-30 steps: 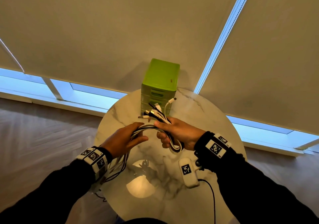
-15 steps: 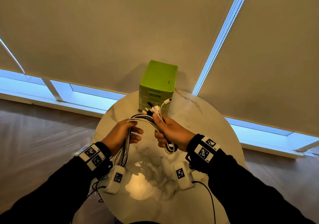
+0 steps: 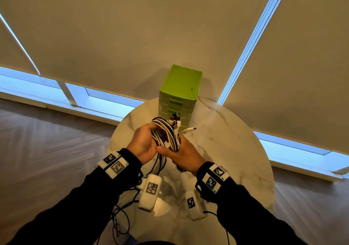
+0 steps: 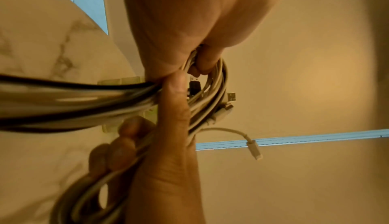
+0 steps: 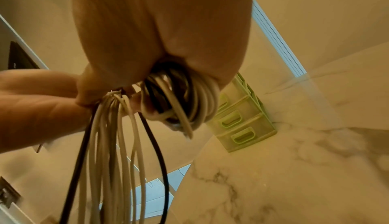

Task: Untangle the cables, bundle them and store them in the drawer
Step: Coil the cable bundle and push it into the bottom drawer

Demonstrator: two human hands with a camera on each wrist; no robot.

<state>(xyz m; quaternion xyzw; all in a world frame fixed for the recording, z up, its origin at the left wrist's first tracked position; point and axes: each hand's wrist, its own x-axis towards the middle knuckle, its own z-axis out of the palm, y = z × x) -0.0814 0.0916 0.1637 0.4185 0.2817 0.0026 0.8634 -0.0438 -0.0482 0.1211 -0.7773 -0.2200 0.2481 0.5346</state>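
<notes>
A bundle of white and black cables (image 3: 166, 131) is held above the table, just in front of the green drawer unit (image 3: 180, 86), whose drawers look shut. My left hand (image 3: 149, 139) grips the looped strands from the left. My right hand (image 3: 176, 153) grips the same coil from the right, thumb across it, touching the left hand. Plug ends (image 3: 174, 121) stick up from the coil and a white connector (image 3: 190, 129) pokes right. In the right wrist view the coil (image 5: 193, 97) sits in my fist and loose strands (image 5: 118, 144) hang down. The left wrist view shows the cables (image 4: 84, 104) blurred.
The round marble table (image 3: 236, 150) ends close on all sides, with wooden floor (image 3: 47, 140) below. The drawer unit stands at the far edge against drawn blinds (image 3: 132, 36). Thin black leads (image 3: 120, 224) dangle off the table's near left edge.
My hands have come together. The left hand brought its stretch of cable up and over to the right hand, so the strands now form a tight coil gripped by both.
</notes>
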